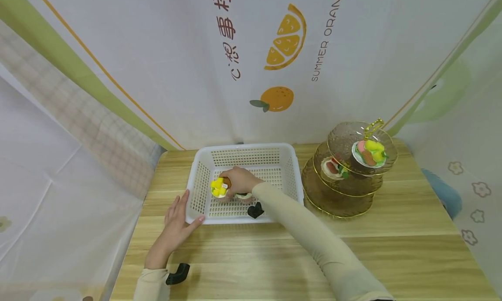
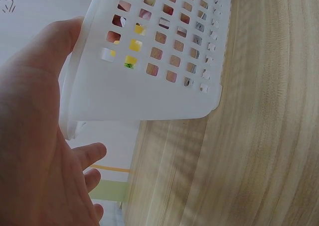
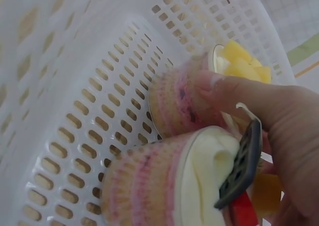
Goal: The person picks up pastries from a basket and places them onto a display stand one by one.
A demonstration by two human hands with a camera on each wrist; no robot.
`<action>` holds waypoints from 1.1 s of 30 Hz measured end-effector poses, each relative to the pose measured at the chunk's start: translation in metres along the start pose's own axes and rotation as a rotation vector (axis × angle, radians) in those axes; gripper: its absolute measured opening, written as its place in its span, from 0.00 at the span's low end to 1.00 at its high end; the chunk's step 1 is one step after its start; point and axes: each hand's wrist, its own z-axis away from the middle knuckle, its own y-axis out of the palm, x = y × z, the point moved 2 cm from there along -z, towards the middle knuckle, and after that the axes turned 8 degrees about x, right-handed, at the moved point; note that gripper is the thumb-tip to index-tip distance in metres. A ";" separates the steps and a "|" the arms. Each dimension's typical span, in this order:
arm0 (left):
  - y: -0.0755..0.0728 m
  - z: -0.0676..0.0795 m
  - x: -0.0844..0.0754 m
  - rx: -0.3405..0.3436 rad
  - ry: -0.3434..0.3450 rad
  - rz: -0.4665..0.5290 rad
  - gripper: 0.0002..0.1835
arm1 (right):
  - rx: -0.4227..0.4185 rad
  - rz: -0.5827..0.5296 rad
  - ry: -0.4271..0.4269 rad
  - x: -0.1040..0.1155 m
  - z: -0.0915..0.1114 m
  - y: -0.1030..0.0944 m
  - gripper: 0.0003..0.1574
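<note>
Inside a white plastic basket [image 1: 290,150], my right hand [image 1: 240,181] grips a clear cake cup [image 3: 174,99] topped with yellow fruit chunks. The thumb lies along the cup's side, over its pink and tan layers. Right beside it in the basket is a second cake cup [image 3: 144,181], with cream, a dark waffle-like piece and something red on top. My left hand [image 1: 178,222] holds the basket's near left corner. Its thumb is on the front rim, and its other fingers lie along the left side.
A three-tier gold-rimmed glass stand [image 1: 341,140] stands right of the basket. Its top tier bears a dark-cupped cake [image 1: 368,155] with fruit; another cake [image 1: 332,168] sits on the tier below. The wooden table [image 1: 251,257] meets a hanging printed cloth [image 1: 176,74] at the back.
</note>
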 end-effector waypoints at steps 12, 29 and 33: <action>0.001 0.001 -0.003 -0.004 0.012 0.001 0.51 | -0.049 -0.071 0.012 -0.003 0.001 -0.005 0.48; -0.001 0.003 -0.005 -0.002 0.013 -0.001 0.51 | -0.165 -0.216 -0.018 0.007 0.035 -0.048 0.50; -0.001 0.003 -0.004 0.001 0.014 0.004 0.52 | -0.191 -0.228 -0.016 0.012 0.050 -0.059 0.49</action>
